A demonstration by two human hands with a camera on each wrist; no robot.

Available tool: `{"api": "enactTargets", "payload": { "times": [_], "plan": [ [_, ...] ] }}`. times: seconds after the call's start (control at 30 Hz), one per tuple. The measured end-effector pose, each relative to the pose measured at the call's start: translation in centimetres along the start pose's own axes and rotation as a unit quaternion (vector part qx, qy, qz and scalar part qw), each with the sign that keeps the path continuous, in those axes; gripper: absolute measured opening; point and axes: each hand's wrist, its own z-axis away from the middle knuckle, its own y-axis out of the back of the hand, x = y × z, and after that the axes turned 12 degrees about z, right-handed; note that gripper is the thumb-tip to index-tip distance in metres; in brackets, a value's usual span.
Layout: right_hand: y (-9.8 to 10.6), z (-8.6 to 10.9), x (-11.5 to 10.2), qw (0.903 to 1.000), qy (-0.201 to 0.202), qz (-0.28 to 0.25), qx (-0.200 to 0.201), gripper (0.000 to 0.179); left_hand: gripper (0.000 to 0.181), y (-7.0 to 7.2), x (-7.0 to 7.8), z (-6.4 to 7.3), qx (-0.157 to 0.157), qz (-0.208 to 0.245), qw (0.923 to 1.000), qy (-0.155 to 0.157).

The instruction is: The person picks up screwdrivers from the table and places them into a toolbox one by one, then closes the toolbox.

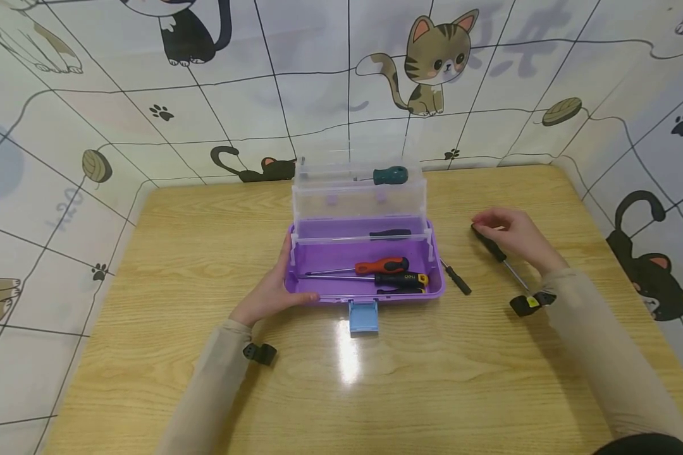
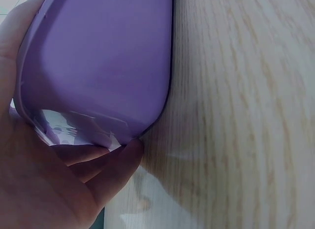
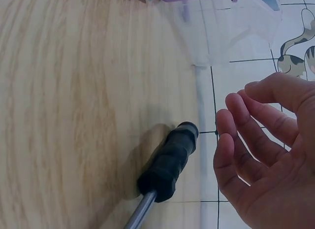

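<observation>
A person's left hand (image 1: 273,281) grips the left end of an open purple toolbox (image 1: 327,256) on a wooden table (image 1: 432,379), seen on my remote feed. On my left wrist view, the fingers curl round the box's corner and the thumb lies along its rim. At right, the right hand (image 1: 509,234) hovers over a black-handled screwdriver (image 1: 489,245) lying on the table, well apart from the box. My right wrist view shows that hand partly open and holding nothing, its fingers loosely bent, with a gap between them and the handle. A small dark screwdriver (image 1: 458,280) lies just beside the box's right end. Inside the box I count a red-and-black screwdriver (image 1: 384,265), a black-and-yellow screwdriver (image 1: 401,279) and, partly hidden, a dark handle (image 1: 401,291) near the front wall. A green-handled screwdriver (image 1: 391,175) shows in the raised clear lid (image 1: 319,202). A blue latch (image 1: 363,318) juts from the box's front. Behind the table, I see a wall covering (image 1: 319,101) printed with cartoon cats.
</observation>
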Motion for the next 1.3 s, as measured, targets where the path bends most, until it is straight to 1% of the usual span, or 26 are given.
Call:
{"api": "enactTargets", "payload": {
  "times": [0.13,0.27,0.33,0.47,0.57,0.67,0.73,0.83,0.9,0.97,1.03,1.13,1.3],
  "plan": [
    [0.0,0.4,0.4,0.9999,-0.011,0.003,0.001,0.03,0.127,-0.1,0.5,0.2,0.001,-0.002,1.0,0.005],
    [0.0,0.6,0.9,0.9999,-0.012,-0.002,0.007,0.032,0.126,-0.2,0.5,0.2,0.003,-0.005,1.0,0.006],
    [0.1,0.6,1.2,0.9999,-0.009,-0.003,0.003,0.033,0.126,-0.1,0.4,0.2,0.003,-0.006,1.0,0.005],
    [0.3,0.6,1.7,0.9998,-0.014,-0.003,-0.012,0.035,0.126,-0.1,0.3,0.3,0.005,-0.007,1.0,0.005],
    [0.4,0.5,1.8,0.9992,-0.029,-0.006,-0.027,0.037,0.126,-0.1,0.3,0.3,0.005,-0.007,0.9999,0.006],
    [0.5,0.2,1.9,0.9982,-0.031,-0.002,-0.052,0.042,0.126,-0.2,0.3,0.3,0.005,-0.006,1.0,0.006],
    [0.4,-0.1,1.9,0.997,-0.021,0.001,-0.074,0.045,0.126,-0.2,0.3,0.3,0.005,-0.005,1.0,0.005],
    [0.2,-0.6,2.0,0.9942,0.022,0.015,-0.105,0.049,0.126,-0.1,0.3,0.3,0.005,-0.003,1.0,0.004],
    [0.0,-0.9,1.9,0.992,0.048,0.025,-0.114,0.049,0.126,-0.1,0.3,0.2,0.004,-0.002,1.0,0.003],
    [-0.2,-1.1,1.9,0.9906,0.062,0.035,-0.117,0.048,0.126,-0.1,0.3,0.3,0.005,-0.002,1.0,0.004],
    [-0.2,-1.2,1.8,0.9904,0.059,0.043,-0.117,0.048,0.125,-0.1,0.3,0.3,0.004,0.0,1.0,0.005],
    [-0.1,-1.2,1.9,0.9908,0.042,0.049,-0.119,0.048,0.125,-0.1,0.3,0.3,0.004,0.002,1.0,0.007],
    [0.5,-0.8,2.7,0.9913,0.022,0.05,-0.12,0.047,0.126,-0.1,0.4,0.3,0.001,0.008,1.0,0.002]
  ]
}}
